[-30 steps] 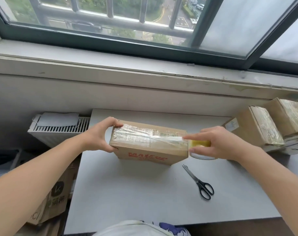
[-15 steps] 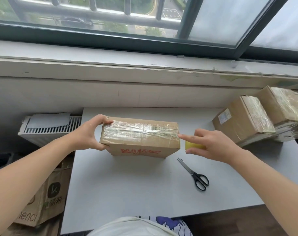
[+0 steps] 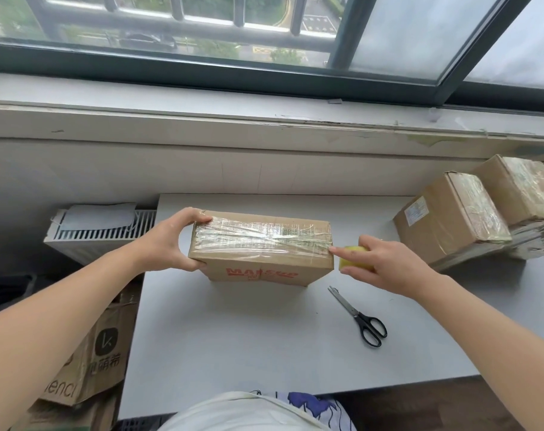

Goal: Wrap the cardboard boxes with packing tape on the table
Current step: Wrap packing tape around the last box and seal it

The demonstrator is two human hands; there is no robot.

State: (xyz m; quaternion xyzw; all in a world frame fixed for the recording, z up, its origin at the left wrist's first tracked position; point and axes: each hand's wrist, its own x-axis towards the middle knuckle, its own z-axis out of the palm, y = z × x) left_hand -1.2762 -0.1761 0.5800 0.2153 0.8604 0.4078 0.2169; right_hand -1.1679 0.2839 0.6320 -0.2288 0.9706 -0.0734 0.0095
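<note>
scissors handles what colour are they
Black; the scissors show best in the head view.

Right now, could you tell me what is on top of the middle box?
Clear tape crosses the top of the box. The left hand grips its left end; the right hand touches its right edge with a fingertip and mostly covers the roll.

open tabletop stretched across the near half of the table (image 3: 233, 362), in front of the cardboard box (image 3: 264, 247), with only the scissors (image 3: 362, 318) lying off its near right corner. the left hand (image 3: 168, 241) gripped the box's left end; the right hand (image 3: 386, 262), holding the tape roll (image 3: 354, 259), blocked its right end. a bare strip ran behind the box to the wall (image 3: 264, 169). two taped boxes (image 3: 445, 225) filled the far right corner.
</note>
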